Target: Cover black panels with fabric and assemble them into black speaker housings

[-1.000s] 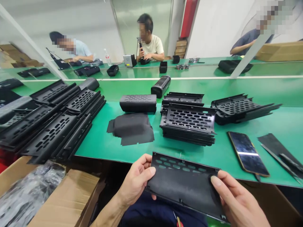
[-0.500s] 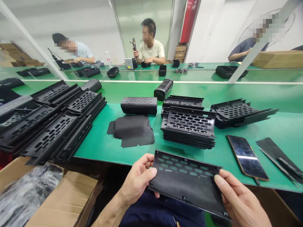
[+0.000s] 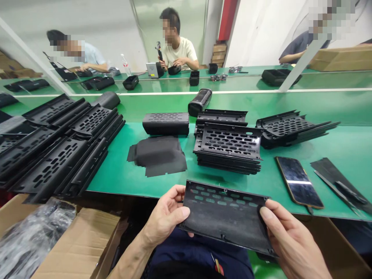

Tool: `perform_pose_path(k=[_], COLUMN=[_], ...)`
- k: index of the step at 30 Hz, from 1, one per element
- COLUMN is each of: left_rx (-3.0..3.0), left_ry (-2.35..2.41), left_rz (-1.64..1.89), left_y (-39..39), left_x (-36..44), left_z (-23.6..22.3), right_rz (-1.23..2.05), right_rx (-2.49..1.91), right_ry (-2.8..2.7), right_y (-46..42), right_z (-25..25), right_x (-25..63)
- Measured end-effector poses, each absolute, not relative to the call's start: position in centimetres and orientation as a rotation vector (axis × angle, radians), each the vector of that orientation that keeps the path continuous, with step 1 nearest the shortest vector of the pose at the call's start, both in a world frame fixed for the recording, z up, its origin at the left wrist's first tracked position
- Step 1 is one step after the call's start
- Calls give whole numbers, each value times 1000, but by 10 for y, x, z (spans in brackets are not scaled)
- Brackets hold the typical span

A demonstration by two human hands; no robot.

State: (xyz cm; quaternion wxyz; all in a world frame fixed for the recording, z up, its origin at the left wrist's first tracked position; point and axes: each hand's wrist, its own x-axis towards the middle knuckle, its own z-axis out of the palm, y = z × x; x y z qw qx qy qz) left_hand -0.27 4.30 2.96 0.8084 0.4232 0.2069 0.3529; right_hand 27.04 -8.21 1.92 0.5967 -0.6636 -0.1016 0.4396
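Between my two hands is a curved black plastic panel (image 3: 223, 217) with rows of slots and a dark mesh sheet lying over its inner face. My left hand (image 3: 168, 215) grips its left end, thumb on top. My right hand (image 3: 287, 228) pinches the right end the same way. Just beyond it, a stack of slotted panels (image 3: 231, 143) rests on the green table. Flat dark mesh sheets (image 3: 158, 155) lie to the left of that stack. Behind the sheets is a black slotted speaker-like housing (image 3: 166, 124).
More panels (image 3: 58, 162) are piled at the left, and another stack (image 3: 290, 126) is at the right. A phone (image 3: 298, 181) and tweezers (image 3: 334, 190) lie near the right edge. A carton with plastic wrap (image 3: 37, 228) is at lower left. Co-workers (image 3: 180, 50) sit across the table.
The view has tilted down and shifted slightly right. The mesh sheet now covers more of the panel's slots, leaving fewer open near the top edge. Both hands keep their grip.
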Motion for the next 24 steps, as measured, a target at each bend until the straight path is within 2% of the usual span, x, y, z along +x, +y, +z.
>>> perform_pose_path(k=[17,24], left_rx=[818,797], left_ry=[529,537], left_rz=[732,755], left_y=[42,41], left_x=[3,1], left_z=[32,28], right_rz=[1130,1136], right_rx=[-1423,-1402], right_ry=[-477,-400], right_y=[-77,-69], right_z=[24,49], right_x=[268,249])
